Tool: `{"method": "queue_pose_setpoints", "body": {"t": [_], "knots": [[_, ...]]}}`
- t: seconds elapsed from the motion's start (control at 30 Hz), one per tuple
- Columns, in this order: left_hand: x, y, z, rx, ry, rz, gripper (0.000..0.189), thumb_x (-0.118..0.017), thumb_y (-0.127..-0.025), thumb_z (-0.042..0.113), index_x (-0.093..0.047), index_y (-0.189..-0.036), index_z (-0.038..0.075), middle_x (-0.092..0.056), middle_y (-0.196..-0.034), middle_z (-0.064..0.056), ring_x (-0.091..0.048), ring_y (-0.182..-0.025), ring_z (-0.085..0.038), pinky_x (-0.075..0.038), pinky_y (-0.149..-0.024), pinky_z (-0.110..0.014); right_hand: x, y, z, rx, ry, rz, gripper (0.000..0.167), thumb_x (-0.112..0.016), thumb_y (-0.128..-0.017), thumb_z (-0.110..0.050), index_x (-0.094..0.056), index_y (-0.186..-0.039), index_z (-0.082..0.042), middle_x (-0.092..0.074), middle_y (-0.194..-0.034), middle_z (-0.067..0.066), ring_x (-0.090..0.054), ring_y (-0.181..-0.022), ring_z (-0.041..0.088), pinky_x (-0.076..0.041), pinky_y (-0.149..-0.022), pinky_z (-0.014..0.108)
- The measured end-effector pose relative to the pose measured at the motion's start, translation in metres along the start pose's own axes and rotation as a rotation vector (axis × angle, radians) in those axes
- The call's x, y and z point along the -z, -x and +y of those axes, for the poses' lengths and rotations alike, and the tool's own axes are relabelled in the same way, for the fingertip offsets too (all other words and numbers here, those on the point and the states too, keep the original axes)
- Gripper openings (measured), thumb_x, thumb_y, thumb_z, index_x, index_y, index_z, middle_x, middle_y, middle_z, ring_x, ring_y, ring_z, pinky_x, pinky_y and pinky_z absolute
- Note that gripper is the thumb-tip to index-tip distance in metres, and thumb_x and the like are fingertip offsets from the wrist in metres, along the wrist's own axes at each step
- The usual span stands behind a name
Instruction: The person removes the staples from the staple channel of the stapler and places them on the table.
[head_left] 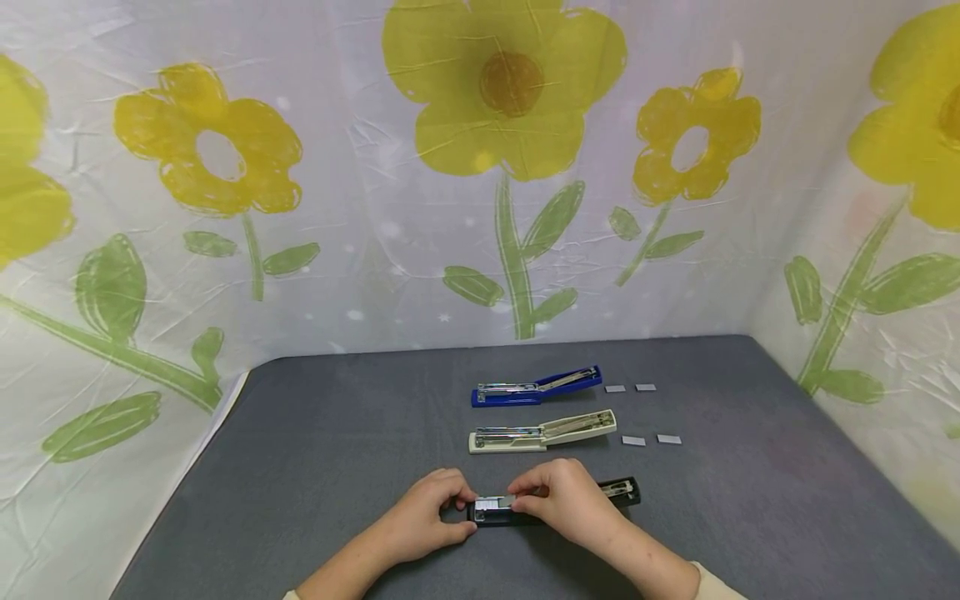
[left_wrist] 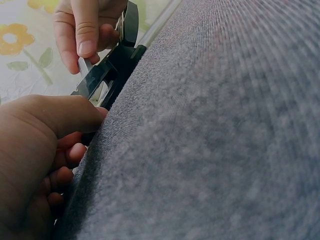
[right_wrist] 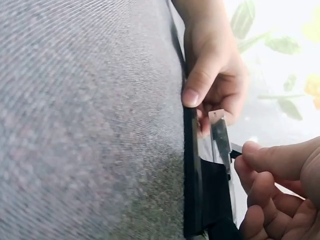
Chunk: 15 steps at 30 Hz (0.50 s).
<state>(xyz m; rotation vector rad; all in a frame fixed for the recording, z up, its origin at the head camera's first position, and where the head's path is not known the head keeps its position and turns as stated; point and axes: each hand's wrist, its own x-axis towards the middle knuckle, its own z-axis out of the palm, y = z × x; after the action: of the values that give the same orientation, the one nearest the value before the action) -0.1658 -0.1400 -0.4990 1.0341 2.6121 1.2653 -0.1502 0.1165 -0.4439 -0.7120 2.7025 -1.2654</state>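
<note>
A black stapler lies opened out on the table, its lid swung back to the right. My left hand holds the stapler's left end between thumb and fingers, the thumb low on the near side. Over the middle of the stapler, my right hand pinches a small grey strip of staples between thumb and forefinger. The strip sits at the metal staple channel, overlapping it in the head view. My right palm hides part of the stapler's hinge area.
Behind the black stapler lie an opened cream stapler and, farther back, an opened blue stapler. Two staple strips lie right of the cream one, two more strips right of the blue. A flowered curtain surrounds the grey table.
</note>
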Motion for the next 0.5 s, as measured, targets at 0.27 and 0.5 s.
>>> {"method": "queue_pose_setpoints", "body": {"t": [0.27, 0.5], "knots": [[0.000, 0.000, 0.000, 0.013, -0.011, -0.005, 0.024, -0.086, -0.083, 0.016, -0.066, -0.094, 0.021, -0.055, -0.086, 0.012, -0.047, -0.078, -0.004, -0.042, -0.070, -0.023, 0.010, 0.001, -0.002, -0.037, -0.029, -0.009, 0.010, -0.083, -0.087, -0.012, -0.082, -0.096, -0.009, -0.073, -0.083, -0.009, -0.062, -0.068, 0.002, -0.050, -0.060, 0.025], [0.000, 0.000, -0.001, 0.008, -0.019, 0.002, 0.024, -0.086, -0.083, 0.016, -0.065, -0.093, 0.022, -0.054, -0.086, 0.013, -0.048, -0.078, -0.004, -0.042, -0.071, -0.023, 0.020, 0.005, -0.004, -0.072, -0.070, 0.013, 0.011, -0.082, -0.087, -0.011, -0.081, -0.098, -0.009, -0.072, -0.084, -0.006, -0.064, -0.068, 0.008, -0.051, -0.058, 0.025]]}}
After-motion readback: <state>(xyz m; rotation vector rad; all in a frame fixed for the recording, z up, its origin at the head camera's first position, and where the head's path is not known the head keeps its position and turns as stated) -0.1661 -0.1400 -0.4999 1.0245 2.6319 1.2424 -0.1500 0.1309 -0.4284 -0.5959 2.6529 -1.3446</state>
